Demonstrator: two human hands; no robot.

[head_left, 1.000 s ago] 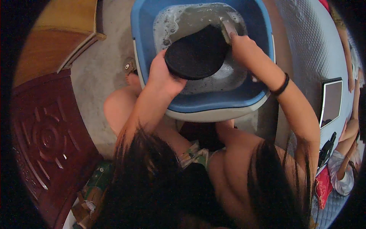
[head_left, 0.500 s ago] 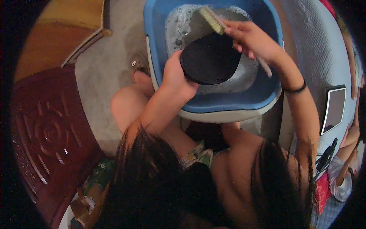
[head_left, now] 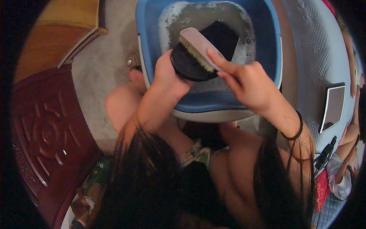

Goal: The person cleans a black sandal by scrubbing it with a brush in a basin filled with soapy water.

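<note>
My left hand [head_left: 166, 74] has its grip clamped on the near left edge of a black shoe [head_left: 207, 47], holding it tilted over the soapy water [head_left: 198, 17] in the blue basin [head_left: 213, 103]. My right hand [head_left: 249, 84] has its grip closed round the handle of a pale scrubbing brush [head_left: 198, 47], whose bristles rest against the shoe's black surface. A dark hair band [head_left: 295, 128] circles my right wrist. The basin stands on the grey floor [head_left: 95, 76] in front of my bare knees. To the left is a carved dark-red wooden panel [head_left: 42, 133]; to the right, a flat screen device [head_left: 333, 107] lies on a quilted grey cover [head_left: 316, 53].
</note>
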